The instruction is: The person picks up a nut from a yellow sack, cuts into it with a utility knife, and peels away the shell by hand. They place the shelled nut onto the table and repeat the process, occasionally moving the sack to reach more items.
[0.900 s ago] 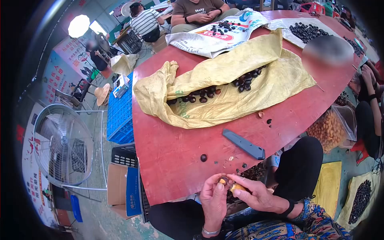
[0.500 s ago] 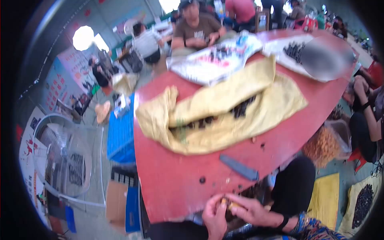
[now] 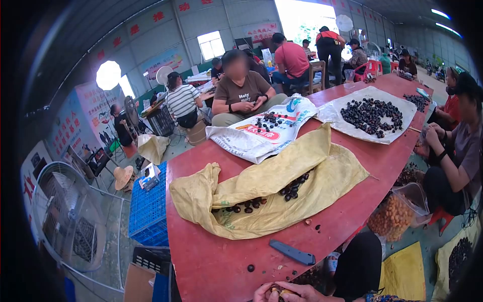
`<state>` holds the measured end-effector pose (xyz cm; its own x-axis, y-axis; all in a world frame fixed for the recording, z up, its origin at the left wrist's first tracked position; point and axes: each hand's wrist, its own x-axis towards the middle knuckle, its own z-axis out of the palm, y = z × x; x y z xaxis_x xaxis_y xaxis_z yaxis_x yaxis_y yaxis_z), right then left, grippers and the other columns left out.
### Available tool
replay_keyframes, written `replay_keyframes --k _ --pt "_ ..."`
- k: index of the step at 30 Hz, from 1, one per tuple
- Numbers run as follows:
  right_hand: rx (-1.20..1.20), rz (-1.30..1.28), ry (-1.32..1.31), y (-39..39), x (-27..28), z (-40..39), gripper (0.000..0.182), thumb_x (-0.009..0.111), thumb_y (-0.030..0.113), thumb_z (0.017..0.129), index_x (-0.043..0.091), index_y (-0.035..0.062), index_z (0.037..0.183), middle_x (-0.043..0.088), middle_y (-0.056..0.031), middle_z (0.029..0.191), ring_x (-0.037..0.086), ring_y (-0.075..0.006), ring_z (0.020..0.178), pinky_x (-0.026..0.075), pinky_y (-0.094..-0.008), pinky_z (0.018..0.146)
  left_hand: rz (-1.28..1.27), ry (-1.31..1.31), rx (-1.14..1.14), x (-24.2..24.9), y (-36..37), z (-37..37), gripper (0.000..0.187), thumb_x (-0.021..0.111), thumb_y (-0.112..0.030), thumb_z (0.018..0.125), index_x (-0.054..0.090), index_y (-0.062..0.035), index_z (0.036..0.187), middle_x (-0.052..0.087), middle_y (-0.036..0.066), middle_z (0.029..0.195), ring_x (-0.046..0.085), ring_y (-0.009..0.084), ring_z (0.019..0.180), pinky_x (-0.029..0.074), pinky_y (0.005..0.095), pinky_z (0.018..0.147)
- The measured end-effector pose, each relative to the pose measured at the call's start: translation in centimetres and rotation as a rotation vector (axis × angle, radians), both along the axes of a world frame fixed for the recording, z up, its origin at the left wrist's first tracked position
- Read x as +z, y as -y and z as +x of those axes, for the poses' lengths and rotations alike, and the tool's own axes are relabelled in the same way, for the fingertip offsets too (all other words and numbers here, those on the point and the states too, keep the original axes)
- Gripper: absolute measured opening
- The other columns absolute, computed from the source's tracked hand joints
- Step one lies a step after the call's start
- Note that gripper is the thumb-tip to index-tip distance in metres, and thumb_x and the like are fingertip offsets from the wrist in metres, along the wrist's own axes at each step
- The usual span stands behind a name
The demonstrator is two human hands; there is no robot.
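At the bottom edge, my left hand (image 3: 263, 293) and my right hand (image 3: 302, 292) are together, fingers closed round a small brownish-yellow nut (image 3: 275, 289). Both hands are partly cut off by the frame. Just above them on the red table (image 3: 216, 267) lies a dark grey box cutter (image 3: 292, 252). One dark nut (image 3: 250, 268) sits to its left. Farther up, a yellow woven sack (image 3: 251, 221) is folded open, with dark nuts (image 3: 293, 188) inside.
A white sack (image 3: 241, 141) and a pale sheet bearing dark nuts (image 3: 372, 116) lie farther back. A person (image 3: 241, 93) sits across the table, another (image 3: 460, 146) at right. Blue crates (image 3: 148, 209) and a fan (image 3: 70, 216) stand left; a bag of peeled nuts (image 3: 392, 219) is at right.
The view has tilted up, so the table and sacks appear lower and more of the hall shows. My hands have shifted toward the bottom edge, still together.
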<state>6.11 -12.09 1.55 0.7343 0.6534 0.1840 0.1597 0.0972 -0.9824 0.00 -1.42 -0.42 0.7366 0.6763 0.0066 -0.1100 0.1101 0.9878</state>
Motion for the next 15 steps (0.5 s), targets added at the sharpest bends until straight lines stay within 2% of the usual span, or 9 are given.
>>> replay_keyframes --k 3,8,12,15 --pt "0.008 -0.020 -0.001 0.0 0.0 0.0 0.035 0.051 0.014 0.093 0.049 -0.0043 0.123 0.061 -0.0127 0.100 0.058 -0.0143 0.086 0.048 -0.0271 0.073 -0.003 0.001 -0.005 0.0 0.0 -0.1 0.019 0.055 -0.007 0.090 0.056 0.0012 0.107 0.060 0.006 0.097 0.056 0.0114 0.085 0.046 0.0237 0.076" --pt "-0.020 0.019 0.119 0.0 -0.9 0.0 0.034 0.052 0.014 0.093 0.050 -0.0046 0.121 0.061 -0.0166 0.109 0.060 -0.0209 0.096 0.048 -0.0310 0.080 -0.007 -0.008 -0.018 -0.1 0.0 -0.2 0.019 0.056 -0.008 0.090 0.056 0.0015 0.106 0.060 0.006 0.097 0.055 0.0117 0.087 0.046 0.0242 0.077" --pt "-0.007 -0.036 0.081 0.2 -1.1 0.0 0.034 0.053 0.014 0.092 0.051 -0.0046 0.121 0.061 -0.0184 0.110 0.060 -0.0242 0.100 0.048 -0.0324 0.082 0.003 -0.008 -0.009 -0.4 0.1 -0.1 0.019 0.056 -0.008 0.090 0.057 0.0015 0.106 0.060 0.006 0.097 0.056 0.0122 0.088 0.046 0.0248 0.077" --pt "-0.058 -0.017 0.200 0.0 -1.7 -0.1 0.034 0.054 0.013 0.091 0.051 -0.0048 0.120 0.061 -0.0193 0.108 0.061 -0.0270 0.098 0.048 -0.0327 0.082 -0.010 -0.007 -0.006 -0.5 0.2 -0.2 0.019 0.056 -0.009 0.090 0.057 0.0015 0.105 0.060 0.006 0.096 0.056 0.0119 0.087 0.046 0.0245 0.076"
